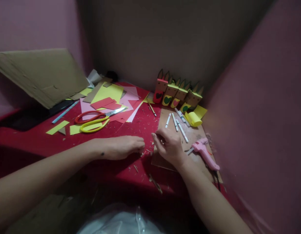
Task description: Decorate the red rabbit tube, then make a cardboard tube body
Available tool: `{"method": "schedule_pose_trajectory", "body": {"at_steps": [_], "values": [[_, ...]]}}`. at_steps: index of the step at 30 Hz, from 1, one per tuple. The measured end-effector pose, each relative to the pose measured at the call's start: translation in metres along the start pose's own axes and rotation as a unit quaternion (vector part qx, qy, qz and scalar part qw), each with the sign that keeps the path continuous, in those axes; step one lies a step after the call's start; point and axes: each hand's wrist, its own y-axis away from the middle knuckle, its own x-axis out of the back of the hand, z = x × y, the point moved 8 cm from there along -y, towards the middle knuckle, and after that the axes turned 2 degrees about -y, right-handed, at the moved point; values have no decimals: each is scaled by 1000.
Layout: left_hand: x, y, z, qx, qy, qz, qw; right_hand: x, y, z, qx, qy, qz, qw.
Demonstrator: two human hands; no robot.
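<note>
1. The left hand [130, 146] bends its fingers down to the red worktop [111, 172], right by some small scraps [136, 168]. I cannot tell if it pinches one.
2. The right hand [168, 143] is curled over the brown board [162, 159]. I cannot tell if it holds anything.
3. The scraps lie between the hands and nearer the front.
4. White sticks [182, 131] and a pink glue gun [205, 154] lie on the board.
5. Scissors [106, 115] lie past the left hand, by colored paper [107, 92].
</note>
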Motion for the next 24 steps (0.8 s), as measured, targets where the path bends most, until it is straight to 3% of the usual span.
{"method": "schedule_pose_trajectory", "body": {"at_steps": [2, 5, 7, 8, 14, 17, 20, 24], "values": [[9, 17, -12, 42, 8, 24, 999, -13, 1, 4, -42, 21, -73, 996], [26, 43, -35, 125, -14, 139, 982, -37, 16, -1, -93, 78, -196, 973], [22, 54, -43, 166, -23, 177, 970, -52, 32, -14, -97, 84, -261, 957], [14, 56, -43, 177, -24, 169, 969, -59, 42, -22, -89, 80, -287, 950], [-34, 51, 1, 104, -71, 65, 990, -64, 79, -55, -61, 95, -255, 960], [-37, 52, 13, 87, -82, 60, 991, -58, 88, -59, -58, 109, -222, 967], [-33, 49, 8, 114, -111, 90, 983, -51, 91, -55, -78, 144, -150, 975], [-44, 51, 11, 54, -105, 90, 989, -72, 93, -56, -104, 165, -125, 973]]}}
